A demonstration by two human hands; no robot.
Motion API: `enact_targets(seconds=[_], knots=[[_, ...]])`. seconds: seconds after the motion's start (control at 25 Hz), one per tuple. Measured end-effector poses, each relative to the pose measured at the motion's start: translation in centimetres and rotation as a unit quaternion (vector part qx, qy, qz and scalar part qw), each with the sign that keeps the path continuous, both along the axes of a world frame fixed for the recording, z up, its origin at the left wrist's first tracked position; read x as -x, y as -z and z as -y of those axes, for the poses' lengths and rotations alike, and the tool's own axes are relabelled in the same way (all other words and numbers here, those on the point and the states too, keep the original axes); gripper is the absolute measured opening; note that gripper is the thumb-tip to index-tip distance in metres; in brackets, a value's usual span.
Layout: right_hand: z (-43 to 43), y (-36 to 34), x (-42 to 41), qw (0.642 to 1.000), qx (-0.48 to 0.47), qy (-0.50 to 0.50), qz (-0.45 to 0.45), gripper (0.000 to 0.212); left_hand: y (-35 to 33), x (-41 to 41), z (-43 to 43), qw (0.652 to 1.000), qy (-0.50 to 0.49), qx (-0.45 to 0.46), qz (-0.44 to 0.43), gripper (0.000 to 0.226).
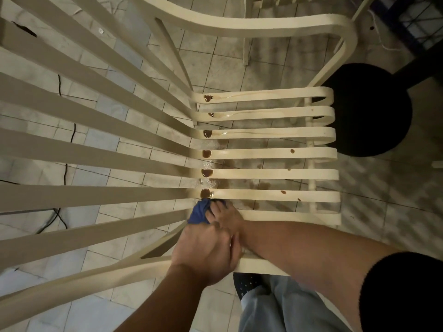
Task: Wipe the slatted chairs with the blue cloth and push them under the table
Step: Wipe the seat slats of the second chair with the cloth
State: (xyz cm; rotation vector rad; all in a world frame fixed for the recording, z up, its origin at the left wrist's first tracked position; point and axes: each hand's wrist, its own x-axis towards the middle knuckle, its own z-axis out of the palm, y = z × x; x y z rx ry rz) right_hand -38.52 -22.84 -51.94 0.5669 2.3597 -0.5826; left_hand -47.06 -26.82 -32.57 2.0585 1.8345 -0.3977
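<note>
Your right hand (225, 218) holds the bunched blue cloth (198, 213) on the chair (275, 173) where seat meets back. Just beyond it lie brown puddles (205, 193). Your left hand (206, 254) curls close behind; I cannot tell whether it grips anything.

To me this looks like a simple eating area or terrace of a home or small café; I cannot tell which. The floor (227, 68) is of pale, worn tiles with cracks in them. A cream slatted chair (263, 173), of the garden kind, stands on it, with a second chair (247, 51) near. Brown puddles (206, 173) lie on the slats. A black cable (57, 219) lies loose on the tiles.
</note>
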Motion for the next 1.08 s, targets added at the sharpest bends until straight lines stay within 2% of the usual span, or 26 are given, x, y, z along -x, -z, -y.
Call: enact_targets(seconds=[0.04, 0.08, 0.12, 0.24, 0.48, 0.6, 0.76, 0.84, 0.96, 1.08], knots=[[0.0, -0.1, 0.7, 0.999, 0.007, 0.036, -0.02, 0.048, 0.1, 0.0, 0.0, 1.0, -0.001, 0.0, 0.004, 0.043], [-0.3, -1.1, 1.3, 0.997, 0.048, 0.059, 0.0, 0.058, 0.1, 0.0, 0.0, 1.0, 0.0, 0.001, 0.005, 0.043], [-1.2, -2.5, 1.4, 0.997, 0.065, 0.045, 0.003, 0.061, 0.2, 0.0, 0.0, 1.0, 0.001, 0.003, 0.002, 0.044], [-2.0, -1.5, -1.4, 0.999, -0.018, 0.007, -0.048, 0.057, 0.3, -0.1, 0.0, 1.0, 0.003, -0.001, -0.013, 0.045], [-4.9, -3.5, -14.0, 0.999, -0.026, 0.017, -0.037, 0.061, 0.0, -0.3, -0.1, 1.0, 0.019, 0.001, -0.014, 0.052], [-7.0, -5.1, -21.5, 0.997, -0.015, 0.059, -0.05, 0.056, -0.2, -0.3, -0.1, 1.0, 0.014, -0.014, -0.012, 0.057], [-9.3, -7.4, -27.8, 0.986, 0.049, 0.154, -0.034, 0.032, -0.6, -0.4, -0.3, 1.0, 0.003, -0.004, -0.014, 0.058], [-10.0, -7.8, -29.8, 0.978, 0.047, 0.199, -0.036, 0.026, -0.6, -0.4, -0.4, 1.0, -0.002, 0.001, -0.017, 0.056], [-10.0, -8.1, -31.1, 0.967, 0.045, 0.249, -0.041, 0.025, -0.5, -0.4, -0.4, 1.0, -0.005, 0.012, -0.023, 0.054], [-8.8, -9.5, -31.4, 0.942, 0.034, 0.314, -0.112, 0.031, -0.3, -0.3, -0.3, 1.0, 0.001, 0.011, -0.029, 0.054]])
